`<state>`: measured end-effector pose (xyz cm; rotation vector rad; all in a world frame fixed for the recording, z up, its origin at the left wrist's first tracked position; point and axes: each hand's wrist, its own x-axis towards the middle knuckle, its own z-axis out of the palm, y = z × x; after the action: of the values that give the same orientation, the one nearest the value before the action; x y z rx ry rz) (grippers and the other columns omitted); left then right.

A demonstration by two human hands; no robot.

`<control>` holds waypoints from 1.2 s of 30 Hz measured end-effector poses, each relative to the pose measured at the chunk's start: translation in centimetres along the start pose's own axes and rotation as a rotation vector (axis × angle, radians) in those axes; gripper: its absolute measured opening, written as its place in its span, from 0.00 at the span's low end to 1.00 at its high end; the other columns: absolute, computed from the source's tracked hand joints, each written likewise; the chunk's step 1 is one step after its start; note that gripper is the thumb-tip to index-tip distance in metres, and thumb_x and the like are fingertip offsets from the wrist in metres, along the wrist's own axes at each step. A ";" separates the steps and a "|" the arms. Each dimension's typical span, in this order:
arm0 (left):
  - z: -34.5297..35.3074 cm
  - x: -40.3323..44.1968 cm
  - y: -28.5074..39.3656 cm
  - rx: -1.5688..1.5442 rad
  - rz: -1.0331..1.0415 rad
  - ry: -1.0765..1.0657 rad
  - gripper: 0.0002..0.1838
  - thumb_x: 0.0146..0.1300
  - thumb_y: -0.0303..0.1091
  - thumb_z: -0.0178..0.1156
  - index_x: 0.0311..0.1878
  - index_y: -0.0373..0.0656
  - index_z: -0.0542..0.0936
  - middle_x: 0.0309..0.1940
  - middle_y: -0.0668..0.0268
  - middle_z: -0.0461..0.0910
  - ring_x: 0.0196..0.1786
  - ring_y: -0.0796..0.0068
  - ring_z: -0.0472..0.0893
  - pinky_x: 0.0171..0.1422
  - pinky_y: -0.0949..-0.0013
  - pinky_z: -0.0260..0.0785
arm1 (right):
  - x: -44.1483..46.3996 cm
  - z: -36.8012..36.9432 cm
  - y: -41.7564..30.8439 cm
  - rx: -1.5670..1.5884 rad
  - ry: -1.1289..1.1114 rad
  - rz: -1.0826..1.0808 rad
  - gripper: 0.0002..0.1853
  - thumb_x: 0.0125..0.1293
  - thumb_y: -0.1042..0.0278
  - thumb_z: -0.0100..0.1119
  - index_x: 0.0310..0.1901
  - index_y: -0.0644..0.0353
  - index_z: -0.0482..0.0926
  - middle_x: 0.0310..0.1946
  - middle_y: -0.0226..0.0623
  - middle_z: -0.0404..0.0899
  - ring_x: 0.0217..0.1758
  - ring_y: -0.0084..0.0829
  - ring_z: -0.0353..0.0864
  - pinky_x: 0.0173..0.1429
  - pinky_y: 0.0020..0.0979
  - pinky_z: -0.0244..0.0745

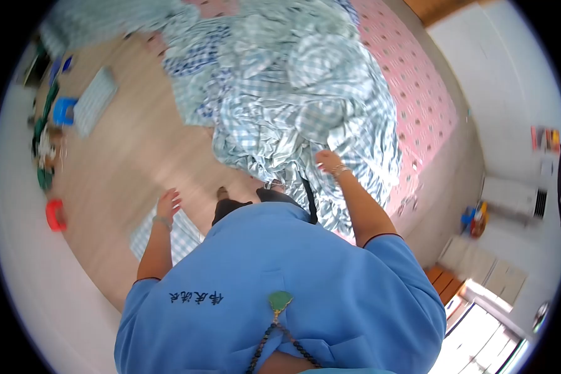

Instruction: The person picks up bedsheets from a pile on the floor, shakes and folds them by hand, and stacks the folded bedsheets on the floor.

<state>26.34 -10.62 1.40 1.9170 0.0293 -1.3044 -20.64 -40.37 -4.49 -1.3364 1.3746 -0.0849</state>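
In the head view, a big cloth pile [293,93] lies in front of the person. It is soft, wrinkly and lumpy, with pale green, blue and white checks. Under its right side is a flat pink sheet [417,93] with little dark marks. The pile covers the floor [143,112] near the feet, and a dark strap [310,201] hangs by its near edge.

The right hand [327,161] is over the near part of the pile. Its fingers are bent in; I cannot tell if they pinch any cloth. The left hand [168,202] is left of the pile, fingers a bit wide and holding nothing, near a small checked cloth [176,237].

Farther left of the pile are a folded checked cloth [96,100], a blue plastic thing [62,111] and a red plastic thing [55,215]. I cannot tell what is inside those two.
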 end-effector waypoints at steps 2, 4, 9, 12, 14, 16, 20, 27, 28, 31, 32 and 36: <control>7.9 0.0 5.2 0.315 0.040 -0.182 0.17 0.57 0.44 0.50 0.48 0.49 0.71 0.43 0.68 0.73 0.40 0.74 0.73 0.43 0.71 0.64 | -2.7 -5.4 4.3 0.156 0.227 0.164 0.14 0.56 0.58 0.50 0.41 0.56 0.74 0.27 0.31 0.77 0.21 0.22 0.74 0.22 0.23 0.68; 14.7 1.5 8.6 0.460 0.092 -0.363 0.18 0.57 0.46 0.51 0.48 0.48 0.71 0.42 0.69 0.74 0.38 0.77 0.73 0.41 0.74 0.64 | -5.3 -9.1 6.5 0.313 0.368 0.274 0.14 0.56 0.59 0.49 0.40 0.57 0.74 0.27 0.32 0.77 0.20 0.23 0.74 0.21 0.23 0.67; 29.2 3.4 13.3 0.630 0.142 -0.624 0.17 0.59 0.46 0.49 0.47 0.48 0.71 0.42 0.71 0.74 0.38 0.80 0.73 0.40 0.75 0.64 | -7.1 -11.1 10.0 0.558 0.503 0.488 0.18 0.57 0.55 0.48 0.45 0.57 0.70 0.31 0.33 0.76 0.23 0.26 0.75 0.25 0.27 0.69; 36.1 8.1 14.9 0.677 0.050 -0.729 0.16 0.60 0.45 0.48 0.46 0.47 0.71 0.41 0.71 0.74 0.38 0.79 0.73 0.41 0.74 0.64 | -3.9 -10.3 10.6 0.652 0.458 0.545 0.16 0.57 0.56 0.50 0.43 0.57 0.70 0.32 0.34 0.76 0.25 0.25 0.75 0.26 0.26 0.70; 40.5 14.5 14.7 0.531 -0.085 -0.698 0.17 0.59 0.45 0.48 0.46 0.46 0.72 0.41 0.71 0.74 0.38 0.78 0.73 0.41 0.74 0.64 | -0.8 -8.8 11.9 0.704 0.393 0.561 0.16 0.58 0.56 0.50 0.42 0.58 0.71 0.32 0.34 0.76 0.25 0.25 0.75 0.26 0.25 0.69; 45.5 21.6 15.5 0.529 -0.080 -0.594 0.15 0.59 0.46 0.48 0.43 0.47 0.73 0.36 0.72 0.73 0.36 0.78 0.72 0.38 0.73 0.64 | 1.9 -6.7 12.3 0.713 0.367 0.561 0.15 0.58 0.57 0.49 0.41 0.58 0.72 0.30 0.34 0.76 0.25 0.24 0.75 0.25 0.23 0.69; 56.1 38.1 16.7 0.527 0.094 -0.391 0.22 0.56 0.52 0.50 0.45 0.44 0.69 0.32 0.66 0.70 0.32 0.77 0.69 0.29 0.70 0.63 | 4.9 -1.8 7.7 0.674 0.268 0.563 0.13 0.60 0.60 0.48 0.41 0.59 0.73 0.29 0.32 0.76 0.26 0.22 0.75 0.27 0.21 0.68; 68.3 47.6 20.5 0.324 0.017 -0.027 0.44 0.46 0.49 0.62 0.60 0.33 0.53 0.59 0.54 0.58 0.58 0.58 0.62 0.58 0.51 0.53 | 5.9 1.6 6.2 0.579 0.176 0.544 0.11 0.61 0.65 0.48 0.40 0.62 0.74 0.31 0.34 0.76 0.29 0.23 0.76 0.30 0.22 0.69; 68.2 47.8 20.4 0.309 -0.031 -0.124 0.39 0.46 0.50 0.62 0.54 0.30 0.62 0.54 0.53 0.65 0.55 0.59 0.66 0.56 0.58 0.58 | 5.9 1.1 6.2 0.576 0.192 0.609 0.11 0.60 0.65 0.48 0.39 0.63 0.74 0.30 0.34 0.76 0.29 0.23 0.76 0.31 0.22 0.70; 68.1 45.1 20.1 0.576 0.308 -0.227 0.31 0.49 0.47 0.60 0.47 0.26 0.69 0.45 0.47 0.71 0.47 0.57 0.72 0.49 0.65 0.63 | 7.1 -1.3 4.7 0.555 0.231 0.712 0.10 0.60 0.67 0.49 0.38 0.63 0.74 0.28 0.36 0.77 0.30 0.23 0.76 0.33 0.22 0.71; 68.0 42.6 20.0 0.538 0.409 -0.297 0.31 0.50 0.49 0.59 0.45 0.27 0.70 0.44 0.47 0.72 0.45 0.57 0.73 0.48 0.66 0.63 | 8.1 -2.1 4.1 0.542 0.289 0.629 0.10 0.60 0.66 0.49 0.39 0.63 0.74 0.29 0.35 0.77 0.29 0.23 0.76 0.33 0.23 0.71; 65.8 29.6 20.4 0.436 0.328 -0.498 0.30 0.54 0.54 0.53 0.41 0.30 0.73 0.33 0.57 0.76 0.37 0.67 0.74 0.45 0.68 0.64 | 12.0 -6.7 -1.2 0.492 0.464 0.340 0.13 0.57 0.66 0.52 0.43 0.62 0.71 0.35 0.40 0.75 0.35 0.28 0.75 0.35 0.26 0.71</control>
<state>-1.91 -76.83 -19.64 1.7761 -0.8455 -1.6046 -20.96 -53.39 -9.03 -0.6805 1.8062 -0.4950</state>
